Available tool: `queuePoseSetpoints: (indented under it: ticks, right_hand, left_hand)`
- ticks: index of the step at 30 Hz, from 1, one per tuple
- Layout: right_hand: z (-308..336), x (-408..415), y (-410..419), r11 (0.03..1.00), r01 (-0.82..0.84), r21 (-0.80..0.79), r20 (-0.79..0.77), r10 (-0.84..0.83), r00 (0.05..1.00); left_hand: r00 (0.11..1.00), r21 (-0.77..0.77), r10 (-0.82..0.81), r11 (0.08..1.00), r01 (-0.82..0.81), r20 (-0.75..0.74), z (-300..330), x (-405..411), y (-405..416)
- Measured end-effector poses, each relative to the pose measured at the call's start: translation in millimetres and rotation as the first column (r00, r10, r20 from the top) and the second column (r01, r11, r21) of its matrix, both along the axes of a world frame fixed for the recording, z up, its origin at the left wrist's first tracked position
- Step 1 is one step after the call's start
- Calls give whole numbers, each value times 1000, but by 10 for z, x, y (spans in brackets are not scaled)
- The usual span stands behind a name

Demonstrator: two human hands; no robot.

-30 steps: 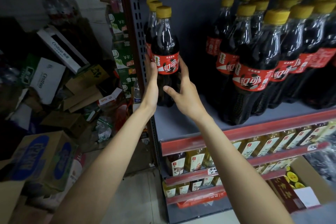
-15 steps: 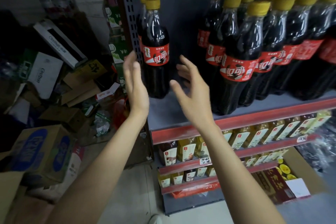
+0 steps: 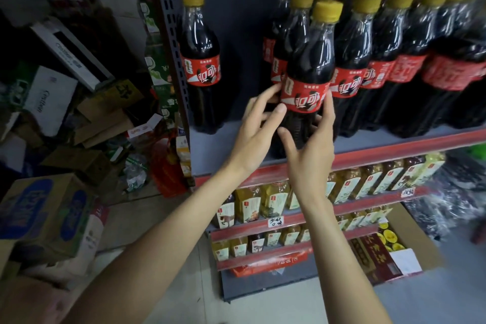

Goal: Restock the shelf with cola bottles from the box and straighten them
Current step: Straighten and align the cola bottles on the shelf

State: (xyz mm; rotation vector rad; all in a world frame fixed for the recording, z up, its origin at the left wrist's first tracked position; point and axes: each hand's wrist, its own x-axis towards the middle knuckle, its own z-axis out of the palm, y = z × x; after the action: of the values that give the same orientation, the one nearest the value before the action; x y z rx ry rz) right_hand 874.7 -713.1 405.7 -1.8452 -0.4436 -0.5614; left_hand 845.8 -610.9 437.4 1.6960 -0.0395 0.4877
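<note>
Both hands on one bottle. Left hand [image 3: 259,123] wraps its fingers round the left side of a dark plastic cola bottle with yellow cap and red label [image 3: 309,79]; right hand [image 3: 313,144] cups the lower right side, thumb splayed across the front. Bottle stands upright at the near edge of the grey metal shelf with red front strip [image 3: 394,147], front of its row. Just right and behind: packed rows of matching cola bottles [image 3: 410,60]. Well apart at far left, a short row of the same bottles [image 3: 201,60]. Lower shelves hold yellow tea bottles [image 3: 273,202]. Cardboard boxes [image 3: 42,218] piled on the floor, left.
</note>
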Motion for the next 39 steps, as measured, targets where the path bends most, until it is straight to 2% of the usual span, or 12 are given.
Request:
queuePoseSetpoints:
  ticks: [4, 8, 13, 20, 30, 32, 34, 36, 37, 39]
  right_hand:
    - [48, -45, 122, 940, -336, -68, -36, 334, 942]
    - [154, -48, 418, 845, -520, -126, -67, 515, 854]
    - [144, -39, 690, 798, -598, -77, -103, 590, 801]
    - [141, -6, 872, 793, -605, -76, -109, 597, 795]
    - [140, -85, 855, 839, -534, -106, -131, 520, 844]
    - [169, -118, 739, 872, -477, -111, -97, 468, 878]
    - [152, -128, 586, 956, -289, -52, 58, 291, 955]
    - [103, -66, 459, 1000, -14, 19, 160, 11, 987]
    - [80, -8, 423, 996, 88, 18, 144, -90, 986]
    - [46, 129, 411, 979, 183, -95, 80, -175, 981]
  left_hand:
    - [964, 217, 202, 947, -237, 170, -90, -303, 309]
    - [920, 264, 337, 886, -382, 200, -174, -497, 669]
    - [891, 232, 399, 866, -443, 215, -168, -555, 876]
    - [884, 202, 412, 867, -455, 221, -172, -491, 1017]
    - [901, 220, 375, 881, -420, 216, -251, -448, 1063]
    - [899, 226, 372, 878, -421, 230, -266, -459, 1057]
    - [890, 217, 388, 872, -438, 238, -281, -474, 1047]
    - [878, 214, 416, 859, -464, 235, -289, -465, 1046]
    - [880, 219, 418, 859, -463, 224, -301, -445, 1042]
    - [896, 224, 396, 871, -436, 202, -335, -387, 1031]
